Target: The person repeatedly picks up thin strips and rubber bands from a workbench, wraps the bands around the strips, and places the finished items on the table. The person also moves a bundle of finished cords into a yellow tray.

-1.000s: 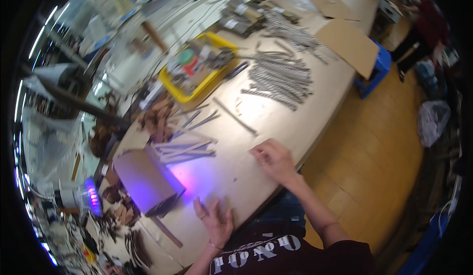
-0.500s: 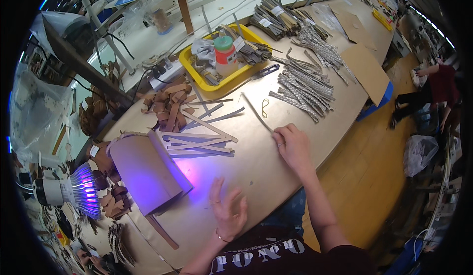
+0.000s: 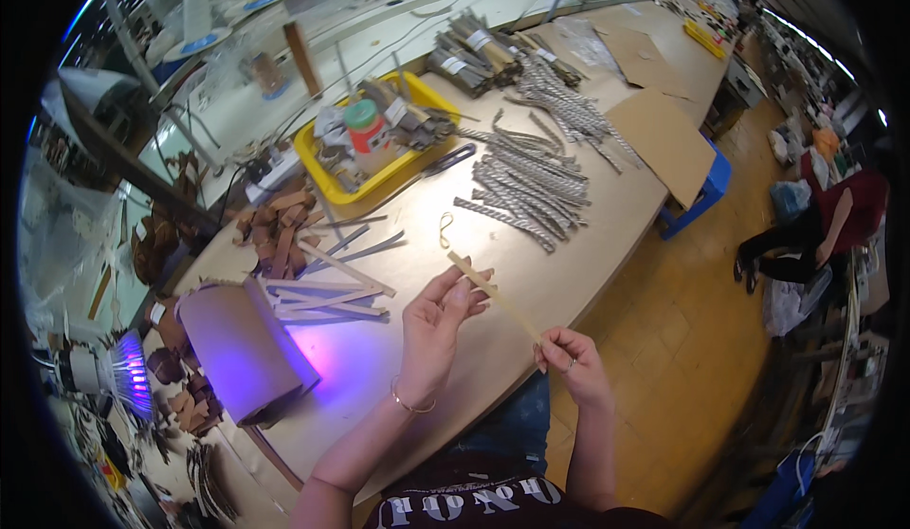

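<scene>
We hold a thin pale strip point(image 3: 518, 315) aloft by the near edge of the table point(image 3: 474, 377). Our right hand point(image 3: 573, 366) pinches its lower end between thumb and fingers. Our left hand point(image 3: 434, 328) curls around its upper end; we cannot tell whether those fingers clasp the strip or merely steady it. Just beyond it, a twisted yellow loop point(image 3: 445, 230) lies on the table, with a pile of grey braided strips point(image 3: 531, 191) farther toward the far right corner. A yellow tray point(image 3: 393, 173) sits along the far edge, holding a green-capped bottle point(image 3: 370, 138). Nearer the left end, flat strips point(image 3: 327, 301) lie beside a curved brown sheet point(image 3: 237, 339) under purple light.
</scene>
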A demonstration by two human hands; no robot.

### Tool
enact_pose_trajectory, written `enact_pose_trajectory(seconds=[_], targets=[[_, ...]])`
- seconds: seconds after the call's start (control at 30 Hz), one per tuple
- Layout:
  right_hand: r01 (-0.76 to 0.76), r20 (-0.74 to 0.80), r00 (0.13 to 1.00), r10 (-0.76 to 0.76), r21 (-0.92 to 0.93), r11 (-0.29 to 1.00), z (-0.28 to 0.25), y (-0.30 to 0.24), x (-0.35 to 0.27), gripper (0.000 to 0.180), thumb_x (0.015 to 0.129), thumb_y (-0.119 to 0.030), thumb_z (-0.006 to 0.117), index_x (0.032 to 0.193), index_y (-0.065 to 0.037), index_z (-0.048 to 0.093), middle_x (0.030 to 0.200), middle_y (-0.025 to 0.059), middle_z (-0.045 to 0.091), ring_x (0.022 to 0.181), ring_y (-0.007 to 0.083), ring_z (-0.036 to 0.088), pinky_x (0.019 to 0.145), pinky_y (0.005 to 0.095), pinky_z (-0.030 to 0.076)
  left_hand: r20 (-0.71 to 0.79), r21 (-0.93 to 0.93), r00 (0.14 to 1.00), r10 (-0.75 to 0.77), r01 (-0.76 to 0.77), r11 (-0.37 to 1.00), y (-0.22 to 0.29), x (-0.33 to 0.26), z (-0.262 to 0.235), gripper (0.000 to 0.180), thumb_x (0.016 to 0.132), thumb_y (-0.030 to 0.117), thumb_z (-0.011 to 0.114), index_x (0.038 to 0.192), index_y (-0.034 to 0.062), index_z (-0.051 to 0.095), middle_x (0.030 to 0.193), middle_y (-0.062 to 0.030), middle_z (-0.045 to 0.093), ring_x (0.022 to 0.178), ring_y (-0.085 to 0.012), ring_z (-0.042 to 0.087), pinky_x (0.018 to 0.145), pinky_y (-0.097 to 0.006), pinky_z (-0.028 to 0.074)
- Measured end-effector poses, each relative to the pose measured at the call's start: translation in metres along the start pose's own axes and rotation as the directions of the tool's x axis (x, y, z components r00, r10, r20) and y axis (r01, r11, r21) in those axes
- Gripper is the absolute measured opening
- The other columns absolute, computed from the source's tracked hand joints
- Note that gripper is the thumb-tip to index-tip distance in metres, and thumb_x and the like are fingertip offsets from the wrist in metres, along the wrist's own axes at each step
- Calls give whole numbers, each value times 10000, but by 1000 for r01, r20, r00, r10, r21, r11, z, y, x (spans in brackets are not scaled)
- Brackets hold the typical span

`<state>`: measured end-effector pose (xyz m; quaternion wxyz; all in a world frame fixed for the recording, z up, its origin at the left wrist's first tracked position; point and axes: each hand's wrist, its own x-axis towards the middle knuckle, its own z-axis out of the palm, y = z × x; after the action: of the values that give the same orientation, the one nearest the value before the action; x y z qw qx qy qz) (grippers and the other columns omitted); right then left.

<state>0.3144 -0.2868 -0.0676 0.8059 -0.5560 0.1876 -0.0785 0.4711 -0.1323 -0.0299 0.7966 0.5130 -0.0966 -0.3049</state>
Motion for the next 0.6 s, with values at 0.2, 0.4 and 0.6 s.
enact_pose_trajectory(seconds=[0.2, 0.4, 0.6], targets=[[60, -189, 979, -77, -94, 994, -27, -4, -42, 156, 959, -147, 620, 1023, -5, 626, 881, 14, 619, 773, 78, 545, 723, 212, 445, 59, 222, 994, 87, -98, 970, -3, 7, 60, 264, 963, 82, 606, 1171, -79, 616, 1106, -166, 687, 958, -214, 691, 850, -310, 550], [97, -597, 531, -601, -662, 743, -4, -34, -67, 276, 857, -209, 750, 1049, -37, 652, 1007, 121, 607, 896, 228, 616, 792, 337, 518, 548, 494, 596, 587, -797, 348, -26, 2, 90, 204, 799, -139, 663, 966, -31, 706, 964, -169, 700, 889, -260, 673, 813, -316, 521], [462, -497, 419, -760, -604, 649, 27, -52, -100, 128, 915, -126, 675, 966, -8, 669, 868, 83, 613, 776, 200, 599, 678, 310, 479, 776, 268, 419, 471, -896, 354, -67, 5, 87, 255, 824, -87, 710, 1071, -24, 695, 988, -150, 679, 987, -262, 646, 888, -324, 532]])
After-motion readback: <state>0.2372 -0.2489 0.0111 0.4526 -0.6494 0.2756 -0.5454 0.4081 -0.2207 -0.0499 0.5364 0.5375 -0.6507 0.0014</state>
